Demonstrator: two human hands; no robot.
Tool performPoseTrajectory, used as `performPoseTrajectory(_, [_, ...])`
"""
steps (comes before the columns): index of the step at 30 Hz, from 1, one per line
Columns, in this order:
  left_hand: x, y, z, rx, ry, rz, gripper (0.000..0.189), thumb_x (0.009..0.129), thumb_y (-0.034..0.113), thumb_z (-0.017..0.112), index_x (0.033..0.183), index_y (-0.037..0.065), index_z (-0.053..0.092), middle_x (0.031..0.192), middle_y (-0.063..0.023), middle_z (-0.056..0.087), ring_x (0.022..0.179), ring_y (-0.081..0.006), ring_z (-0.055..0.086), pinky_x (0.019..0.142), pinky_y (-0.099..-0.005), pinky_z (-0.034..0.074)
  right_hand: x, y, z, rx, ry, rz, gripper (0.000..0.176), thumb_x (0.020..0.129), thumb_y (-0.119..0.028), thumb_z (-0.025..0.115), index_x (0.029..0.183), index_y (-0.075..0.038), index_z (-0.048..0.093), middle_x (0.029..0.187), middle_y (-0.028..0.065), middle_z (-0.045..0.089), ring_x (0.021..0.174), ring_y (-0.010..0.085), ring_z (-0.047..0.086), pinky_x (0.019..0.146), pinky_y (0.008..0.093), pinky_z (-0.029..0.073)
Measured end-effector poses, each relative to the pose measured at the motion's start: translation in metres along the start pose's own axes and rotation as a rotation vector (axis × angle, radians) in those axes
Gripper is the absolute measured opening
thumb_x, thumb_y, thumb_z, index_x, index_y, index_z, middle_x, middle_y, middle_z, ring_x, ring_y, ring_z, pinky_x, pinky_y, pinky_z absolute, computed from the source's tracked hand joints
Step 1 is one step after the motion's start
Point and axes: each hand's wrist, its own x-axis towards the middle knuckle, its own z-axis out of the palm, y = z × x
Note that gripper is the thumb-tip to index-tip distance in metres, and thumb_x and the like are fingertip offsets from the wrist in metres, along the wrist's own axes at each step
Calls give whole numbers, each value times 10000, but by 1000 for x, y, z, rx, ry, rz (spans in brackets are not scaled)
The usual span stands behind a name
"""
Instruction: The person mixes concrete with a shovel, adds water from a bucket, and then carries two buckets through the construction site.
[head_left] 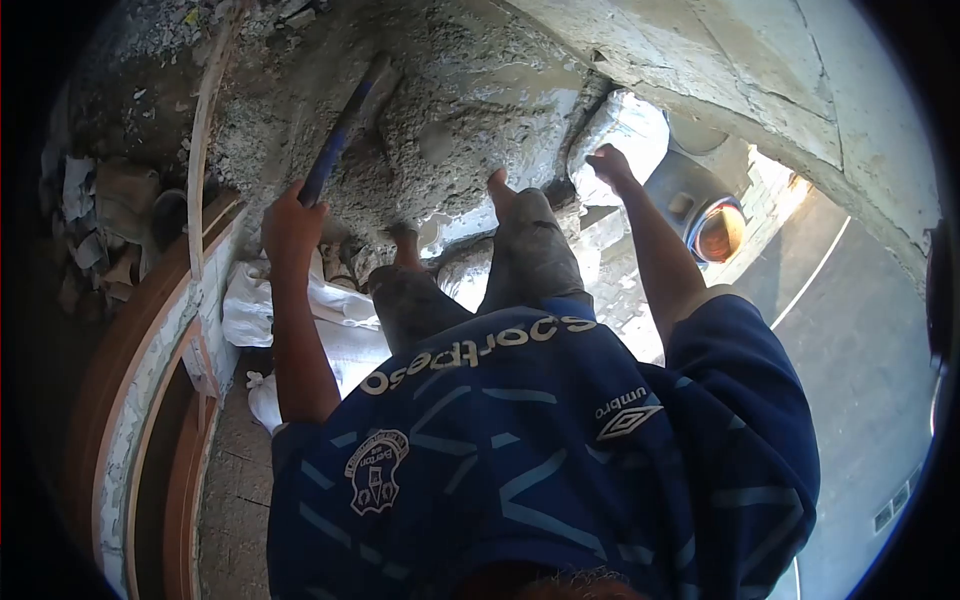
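Note:
My left hand (292, 232) is wrapped round the blue handle (335, 142) of a tool. The handle slants up and to the right over wet grey mortar (450, 130); the tool's far end is dark and blurred. My right hand (612, 168) is closed in front of a white sack (640, 130), and anything inside its fingers is too small to tell. My bare feet stand at the mortar's near edge, below and between my hands.
A blue drum (680, 195) lies at the right, beside a concrete wall (740, 75). White sacks (335, 305) lie near my left forearm. A wooden strip (203, 140) and curved boards (130, 400) run along the left, with rubble (125, 200) beyond.

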Motion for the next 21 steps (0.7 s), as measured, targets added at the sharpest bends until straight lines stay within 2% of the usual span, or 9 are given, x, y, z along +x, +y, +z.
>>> performPoseTrajectory(2, [23, 36, -8, 50, 75, 100, 527, 799, 275, 780, 1281, 93, 663, 1112, -159, 733, 1025, -332, 708, 887, -442, 548, -16, 98, -71, -124, 123, 102, 338, 871, -239, 712, 1077, 20, 644, 905, 126, 690, 776, 191, 642, 627, 358, 518])
performPoseTrajectory(3, [35, 50, -7, 85, 130, 150, 514, 793, 270, 780, 1265, 94, 675, 1104, -155, 735, 1012, -327, 713, 879, -434, 551, -12, 158, -95, -66, 48, 229, 422, 792, -320, 696, 1071, -5, 653, 1087, 234, 704, 1049, 386, 668, 940, 419, 503])
performPoseTrajectory(6, [34, 111, -34, 77, -106, -30, 441, 785, 256, 781, 1192, 99, 718, 1067, -150, 744, 987, -318, 722, 864, -418, 555, -82, 200, -163, 122, 91, 409, 375, 849, -262, 716, 1119, -12, 641, 987, 198, 703, 922, 323, 704, 767, 447, 559])
performPoseTrajectory(7, [35, 118, -31, 81, -95, -27, 441, 785, 256, 781, 1192, 99, 718, 1067, -150, 744, 987, -318, 722, 864, -418, 555, -100, 208, -172, 132, 93, 404, 375, 849, -262, 716, 1119, -12, 641, 987, 198, 703, 922, 323, 704, 767, 447, 559])
performPoseTrajectory(9, [41, 116, -11, 22, 9, -64, 363, 769, 251, 789, 1099, 102, 754, 985, -137, 758, 947, -311, 733, 846, -416, 560, -132, 216, -176, 279, 79, 474, 347, 915, -264, 704, 1181, -67, 598, 964, 93, 679, 721, 207, 677, 570, 345, 469])
performPoseTrajectory(12, [44, 120, -3, 17, 51, -48, 321, 751, 266, 802, 1028, 106, 774, 961, -135, 763, 919, -320, 739, 825, -427, 568, -164, 209, -169, 485, 7, 510, 331, 923, -296, 700, 1154, -89, 587, 913, 66, 667, 722, 175, 668, 593, 328, 445])
performPoseTrajectory(16, [47, 151, -3, 165, -5, -30, 332, 738, 298, 816, 990, 85, 781, 990, -166, 759, 906, -345, 739, 792, -435, 580, -177, 220, -133, 582, -115, 382, 304, 921, -286, 691, 1108, -69, 591, 894, 56, 665, 723, 166, 672, 586, 326, 456])
performPoseTrajectory(19, [57, 170, 13, 255, 64, 1, 296, 757, 283, 812, 902, 27, 775, 933, -183, 758, 887, -337, 742, 764, -440, 583, -214, 204, -127, 630, -4, 358, 296, 912, -271, 691, 1096, -65, 587, 869, 55, 661, 703, 163, 669, 560, 315, 459])
performPoseTrajectory(21, [51, 187, 9, 285, 1, -43, 304, 779, 270, 814, 866, -15, 759, 866, -176, 753, 775, -310, 743, 690, -438, 575, -232, 208, -127, 701, 39, 386, 299, 909, -270, 691, 1096, -62, 586, 862, 53, 662, 699, 161, 669, 559, 311, 462])
